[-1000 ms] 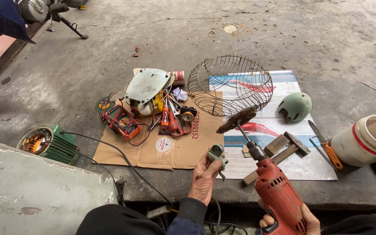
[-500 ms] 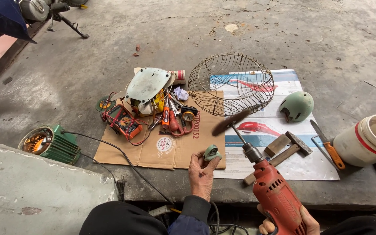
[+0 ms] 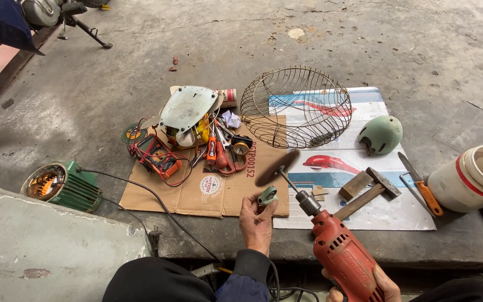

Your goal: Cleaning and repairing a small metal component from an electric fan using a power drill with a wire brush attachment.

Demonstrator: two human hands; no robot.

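Left hand (image 3: 257, 219) raised a touch since a moment ago, fingers pinching a small green part (image 3: 268, 196) up beside the blurred wire wheel (image 3: 277, 167). Right hand (image 3: 371, 284) clenched on the red drill (image 3: 342, 254), now tilted closer to the part; probably spinning, judging by the blur. Just beyond the hands, hammer (image 3: 367, 190) on a printed sheet (image 3: 364, 162); farther off, wire fan guard (image 3: 296, 106); left of both hands, cardboard (image 3: 208, 190) heaped with tools.

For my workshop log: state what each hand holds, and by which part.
Left hand pinches a small green part by its lower end with the fingertips. Right hand grips the red electric drill by its rear handle.
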